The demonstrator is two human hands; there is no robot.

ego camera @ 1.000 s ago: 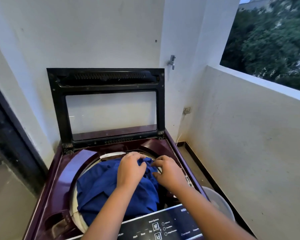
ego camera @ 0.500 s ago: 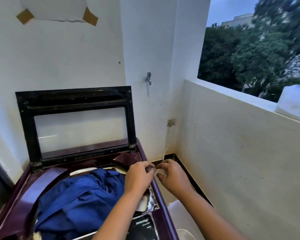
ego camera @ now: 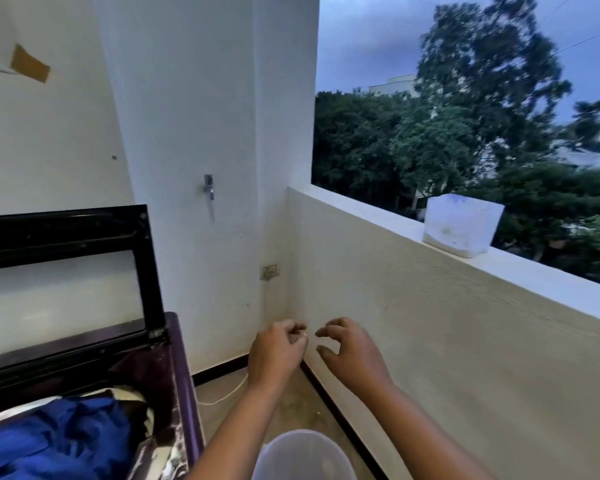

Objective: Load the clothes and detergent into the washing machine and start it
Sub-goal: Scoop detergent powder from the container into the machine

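The maroon top-loading washing machine (ego camera: 182,393) stands at the lower left with its black-framed lid (ego camera: 66,230) raised against the wall. Blue clothes (ego camera: 56,441) fill the drum. Both hands hover in the air to the right of the machine, above the floor. My left hand (ego camera: 278,351) has its fingers curled in; a pale speck at the fingertips is too small to identify. My right hand (ego camera: 350,355) is beside it, a small gap away, with fingers loosely bent and nothing in them. A white translucent tub (ego camera: 461,225) sits on the balcony ledge at the right.
A round white plastic bin (ego camera: 302,455) stands on the floor under my forearms. The balcony parapet (ego camera: 447,341) runs along the right. A tap (ego camera: 208,185) and a wall socket (ego camera: 270,271) with a white cord (ego camera: 229,393) are in the corner.
The view has swung right and up, away from the drum. Both hands lifted off the blue clothes, moved right past the machine's edge, and have parted slightly.
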